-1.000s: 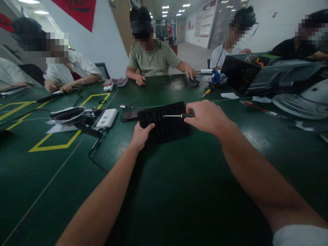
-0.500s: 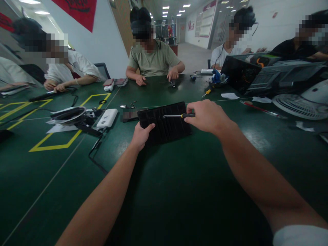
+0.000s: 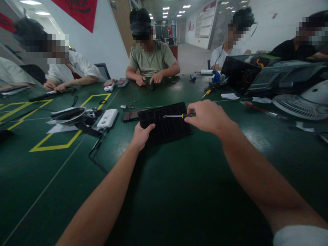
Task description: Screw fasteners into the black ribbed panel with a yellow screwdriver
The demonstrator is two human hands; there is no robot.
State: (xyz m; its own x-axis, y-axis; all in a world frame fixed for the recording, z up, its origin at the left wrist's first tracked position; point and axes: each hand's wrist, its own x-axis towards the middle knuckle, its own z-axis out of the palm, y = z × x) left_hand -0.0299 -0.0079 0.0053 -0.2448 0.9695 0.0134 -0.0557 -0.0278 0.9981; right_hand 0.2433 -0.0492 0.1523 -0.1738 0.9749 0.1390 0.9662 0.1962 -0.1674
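In front of me, my left hand [image 3: 141,136] grips the left edge of a black ribbed rectangular panel [image 3: 170,130], thumb on top and fingers hidden beneath. The panel is tilted, its ridged face toward me. My right hand [image 3: 208,116] pinches the black and yellow handle of a screwdriver [image 3: 175,116]. Its metal shaft points left across the panel's upper part. A small roundish metallic spot shows at the tip; I cannot tell if it is a screw. Just behind the panel's left corner lies a dark flat object [image 3: 130,116], partly blurred out.
To the left are a white power bank [image 3: 107,118] and a pile of papers and cables [image 3: 70,118]. Small metal parts [image 3: 127,107] lie behind the panel. Another screwdriver [image 3: 207,92], a computer case [image 3: 279,78] and a white fan [image 3: 303,99] are right. Co-workers sit around the green table [image 3: 194,191].
My hands, the panel and the screwdriver hold almost still. Across the table, the co-worker's hand has slid left with a small dark object, closer to their other hand.
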